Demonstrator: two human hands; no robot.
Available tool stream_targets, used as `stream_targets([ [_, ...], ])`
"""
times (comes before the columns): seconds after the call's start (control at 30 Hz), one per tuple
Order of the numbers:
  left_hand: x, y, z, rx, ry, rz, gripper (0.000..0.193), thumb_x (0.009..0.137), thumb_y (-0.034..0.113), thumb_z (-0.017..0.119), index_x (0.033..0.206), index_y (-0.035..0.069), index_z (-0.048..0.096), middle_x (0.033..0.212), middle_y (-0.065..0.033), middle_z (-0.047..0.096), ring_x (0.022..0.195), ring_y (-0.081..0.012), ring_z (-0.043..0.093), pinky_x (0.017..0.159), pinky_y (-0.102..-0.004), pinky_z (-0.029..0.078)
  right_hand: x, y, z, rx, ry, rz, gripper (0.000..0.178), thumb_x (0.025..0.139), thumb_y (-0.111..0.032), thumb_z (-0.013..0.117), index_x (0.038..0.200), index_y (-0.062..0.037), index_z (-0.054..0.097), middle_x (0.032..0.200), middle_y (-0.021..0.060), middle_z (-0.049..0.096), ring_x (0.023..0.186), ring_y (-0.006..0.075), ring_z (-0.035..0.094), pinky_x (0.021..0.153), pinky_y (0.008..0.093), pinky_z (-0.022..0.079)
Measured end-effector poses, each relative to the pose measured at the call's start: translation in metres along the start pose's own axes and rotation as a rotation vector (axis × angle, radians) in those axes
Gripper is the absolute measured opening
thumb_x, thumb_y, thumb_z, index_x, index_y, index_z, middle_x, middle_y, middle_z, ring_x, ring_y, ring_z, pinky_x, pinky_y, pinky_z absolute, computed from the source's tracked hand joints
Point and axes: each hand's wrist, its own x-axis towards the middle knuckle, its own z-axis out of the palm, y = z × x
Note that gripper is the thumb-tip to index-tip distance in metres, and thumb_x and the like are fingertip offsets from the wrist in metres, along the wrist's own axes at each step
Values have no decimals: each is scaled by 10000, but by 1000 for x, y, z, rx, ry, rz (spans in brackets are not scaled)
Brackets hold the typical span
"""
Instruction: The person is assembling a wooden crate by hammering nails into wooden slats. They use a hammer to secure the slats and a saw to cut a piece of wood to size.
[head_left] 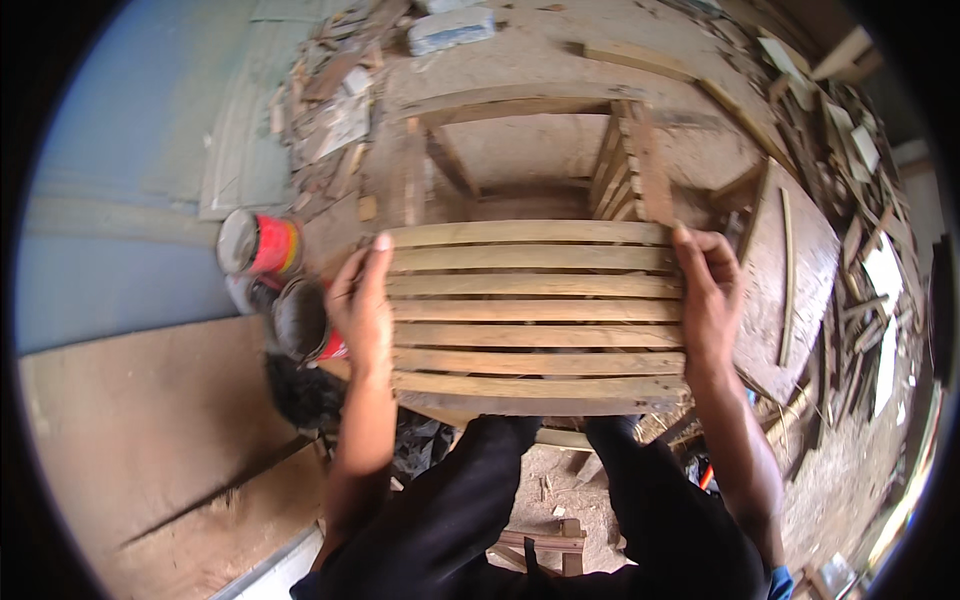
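Note:
A slatted wooden panel (535,310), made of several pale horizontal slats with narrow gaps, lies across in front of me above my knees. My left hand (365,300) grips its left edge, thumb on top near the far corner. At the opposite edge my right hand (710,285) holds on the same way, its fingers curled by the far right corner. Just beyond the panel stands an open wooden frame (520,105) with slats on its right inner side. The panel hides the frame's near part.
Red tins (275,245) stand to the left by a blue wall (120,200). A board (790,270) with a thin strip on it leans at the right. Scrap wood (850,250) lies heaped along the right side, and more offcuts (335,100) lie at the far left.

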Motion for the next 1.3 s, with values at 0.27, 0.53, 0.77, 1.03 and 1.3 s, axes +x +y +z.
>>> stream_targets([
  [0.27, 1, 1, 1, 51, -17, -15, 295, 962, 242, 737, 1011, -49, 747, 893, 23, 657, 857, -57, 533, 815, -203, 412, -3, -4, 2, 8, -2, 27, 137, 982, -142, 724, 925, -25, 680, 842, -28, 669, 763, 15, 549, 698, 187, 437],
  [0.53, 5, 3, 1, 17, -40, -20, 222, 951, 203, 717, 894, -12, 705, 868, 27, 636, 851, -72, 532, 821, -225, 407, 2, -1, 0, 26, -35, -22, 132, 989, -104, 701, 891, -39, 641, 833, -32, 650, 741, 16, 541, 675, 184, 429],
  [0.77, 16, -1, 1, -304, -73, -311, 175, 893, 146, 721, 765, 75, 624, 799, 25, 610, 785, -89, 549, 772, -262, 429, 13, -7, -5, 4, -93, 79, 112, 963, -86, 699, 872, -78, 635, 800, -60, 613, 691, 12, 493, 638, 191, 386],
  [1.03, 12, 1, 1, -109, -73, -96, 192, 896, 163, 733, 774, 74, 615, 793, 55, 572, 806, -68, 504, 785, -233, 380, 12, -6, 0, -5, -50, 39, 58, 961, -80, 697, 979, -49, 652, 909, -35, 632, 830, 29, 543, 741, 199, 421],
  [1.3, 20, -1, 2, -264, -94, -267, 188, 890, 174, 704, 759, 71, 618, 782, 27, 584, 785, -92, 530, 752, -263, 415, 12, -8, -4, 15, -74, 105, 100, 949, -116, 732, 984, -39, 678, 869, -25, 656, 751, 40, 547, 688, 200, 433],
])
